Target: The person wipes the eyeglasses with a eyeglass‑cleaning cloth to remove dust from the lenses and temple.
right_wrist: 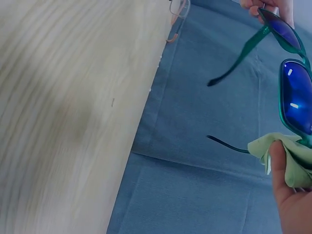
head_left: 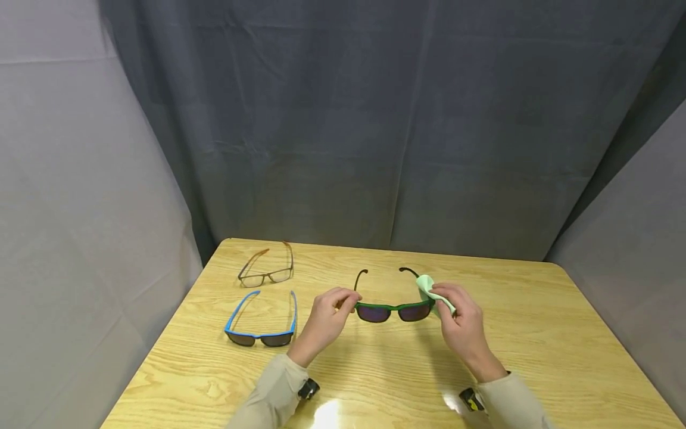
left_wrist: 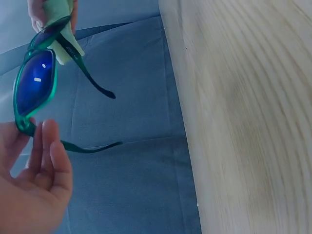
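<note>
Green-framed sunglasses (head_left: 393,308) with dark temples spread are held above the table, lenses toward me; the lenses look blue in both wrist views. My left hand (head_left: 328,316) pinches the frame's left corner by the hinge, thumb against fingertips. At the other corner my right hand (head_left: 462,322) grips a light green cloth (head_left: 426,285), folded around the hinge end of the right temple. In the right wrist view the thumb presses the cloth (right_wrist: 285,151) and the temple's dark tip sticks out past it.
Blue sunglasses (head_left: 261,338) lie on the wooden table (head_left: 536,333) at the left, temples open. Behind them are clear eyeglasses (head_left: 266,278) with brownish temples. A dark grey curtain (head_left: 343,149) hangs at the back, with pale curtains at both sides.
</note>
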Demonstrator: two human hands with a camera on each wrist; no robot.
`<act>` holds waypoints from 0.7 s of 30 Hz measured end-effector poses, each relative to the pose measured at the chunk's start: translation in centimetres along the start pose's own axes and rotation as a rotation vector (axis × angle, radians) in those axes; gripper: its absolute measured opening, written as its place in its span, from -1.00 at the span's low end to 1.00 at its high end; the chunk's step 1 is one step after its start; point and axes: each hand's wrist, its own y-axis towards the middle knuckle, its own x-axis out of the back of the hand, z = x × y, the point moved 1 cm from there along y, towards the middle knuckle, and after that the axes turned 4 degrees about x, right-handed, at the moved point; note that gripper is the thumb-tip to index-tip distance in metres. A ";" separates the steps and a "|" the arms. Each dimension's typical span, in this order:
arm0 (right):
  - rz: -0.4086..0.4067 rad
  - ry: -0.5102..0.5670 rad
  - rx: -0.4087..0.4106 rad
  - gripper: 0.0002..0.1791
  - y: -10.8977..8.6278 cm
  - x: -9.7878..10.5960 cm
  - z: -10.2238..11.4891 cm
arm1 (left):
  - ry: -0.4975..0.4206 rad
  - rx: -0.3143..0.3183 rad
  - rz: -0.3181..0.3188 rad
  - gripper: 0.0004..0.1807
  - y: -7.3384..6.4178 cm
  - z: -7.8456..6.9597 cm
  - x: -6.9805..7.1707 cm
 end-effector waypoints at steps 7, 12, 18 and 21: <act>0.003 0.038 0.043 -0.68 -0.1 -0.2 0.3 | -0.049 0.070 -0.014 -0.81 0.2 -0.1 0.1; -0.017 0.045 0.063 -0.66 0.1 -0.2 0.5 | -0.179 0.203 0.037 -0.59 0.4 0.0 0.1; -0.083 0.090 0.178 -0.72 1.2 0.2 2.5 | -0.291 0.318 0.098 -0.55 0.6 0.2 0.5; -0.118 0.104 0.241 -0.75 1.6 0.3 3.2 | -0.300 0.335 0.111 -0.68 0.7 0.3 0.6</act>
